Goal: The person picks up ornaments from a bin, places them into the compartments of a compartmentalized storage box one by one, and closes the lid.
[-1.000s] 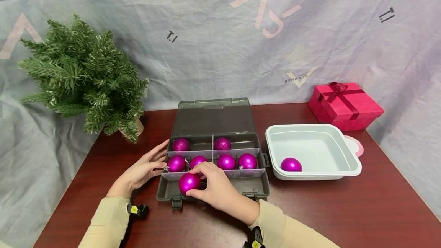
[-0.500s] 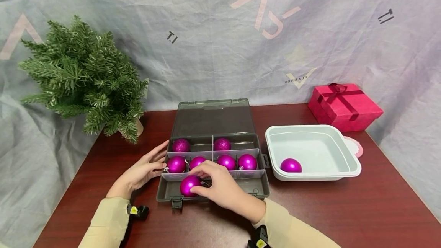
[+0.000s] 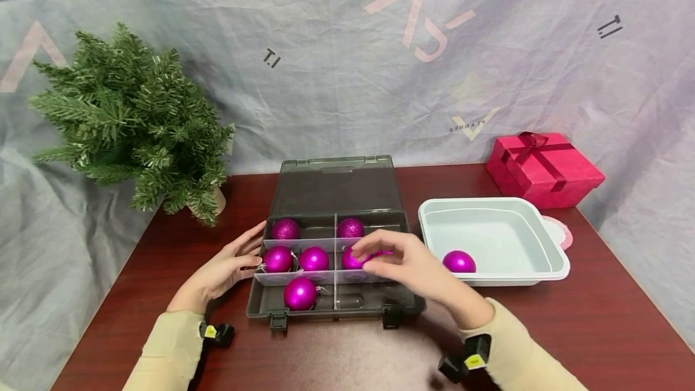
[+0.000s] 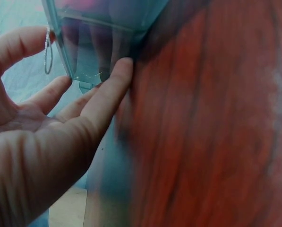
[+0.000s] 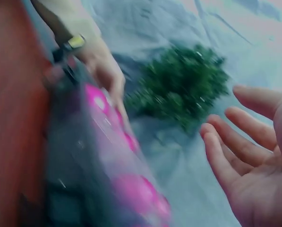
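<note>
A dark see-through divided case point(image 3: 339, 192) lies with its lid folded back. In its front left compartment sits a shiny magenta Christmas bauble point(image 3: 300, 294), its hanger pointing right. Several more baubles fill the middle row, among them a left one point(image 3: 277, 259), and two glittery ones, the left point(image 3: 285, 228) and the right point(image 3: 350, 227), are in the back row. My left hand point(image 3: 222, 270) touches the case's left wall with extended fingers, seen close up against its side point(image 4: 107, 90). Nothing is in my right hand point(image 3: 409, 261), whose fingers are parted above the right compartments, partly hiding two baubles.
To the right of the case stands a pale grey plastic tub point(image 3: 494, 204) with one magenta bauble point(image 3: 459, 261) inside. A red gift box point(image 3: 545, 168) is behind it, and a small artificial Christmas tree point(image 3: 136, 119) stands at the back left. A grey cloth point(image 3: 336, 77) hangs behind the table.
My right hand has let go of the bauble, which now rests in the front left compartment, and has moved right over the case. The left hand has stayed at the case's side.
</note>
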A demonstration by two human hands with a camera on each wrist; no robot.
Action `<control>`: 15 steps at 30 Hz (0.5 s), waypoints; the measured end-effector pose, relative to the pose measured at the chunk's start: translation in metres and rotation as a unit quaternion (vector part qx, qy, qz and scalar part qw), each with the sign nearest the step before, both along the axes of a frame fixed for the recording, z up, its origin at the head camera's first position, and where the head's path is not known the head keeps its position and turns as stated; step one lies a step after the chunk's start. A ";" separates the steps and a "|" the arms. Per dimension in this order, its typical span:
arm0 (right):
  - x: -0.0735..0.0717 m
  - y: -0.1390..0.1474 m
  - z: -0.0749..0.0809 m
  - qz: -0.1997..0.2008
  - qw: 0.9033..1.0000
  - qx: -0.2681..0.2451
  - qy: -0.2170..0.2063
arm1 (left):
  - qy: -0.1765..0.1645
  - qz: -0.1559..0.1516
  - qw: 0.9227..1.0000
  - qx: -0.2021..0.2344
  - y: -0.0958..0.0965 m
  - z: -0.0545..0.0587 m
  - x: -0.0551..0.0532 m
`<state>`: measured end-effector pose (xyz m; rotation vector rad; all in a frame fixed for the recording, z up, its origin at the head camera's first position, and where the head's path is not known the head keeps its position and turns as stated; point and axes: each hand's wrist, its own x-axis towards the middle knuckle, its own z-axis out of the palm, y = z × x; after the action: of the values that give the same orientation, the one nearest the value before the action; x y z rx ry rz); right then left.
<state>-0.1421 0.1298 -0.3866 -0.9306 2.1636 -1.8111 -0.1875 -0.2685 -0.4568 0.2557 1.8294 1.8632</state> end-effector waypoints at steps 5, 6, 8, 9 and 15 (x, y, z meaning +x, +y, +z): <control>-0.008 0.039 0.010 -0.016 1.000 0.008 0.025 | -0.001 0.001 1.000 0.003 -0.001 0.001 0.001; -0.009 0.046 0.013 -0.025 0.999 0.012 0.031 | -0.001 0.001 1.000 0.004 -0.001 0.001 0.001; -0.012 0.062 0.016 -0.046 0.998 0.026 0.037 | 0.000 0.001 1.000 0.005 0.000 0.001 0.001; -0.014 0.070 0.017 -0.056 0.997 0.032 0.034 | 0.000 0.001 1.000 0.006 0.000 0.001 0.001; -0.023 0.112 0.014 -0.088 0.992 0.090 0.008 | 0.000 0.001 1.000 0.004 0.001 0.001 0.001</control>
<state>-0.1647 0.2422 -0.3727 -0.7384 2.4406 -1.6485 -0.1869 -0.2676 -0.4561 0.2571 1.8225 1.8723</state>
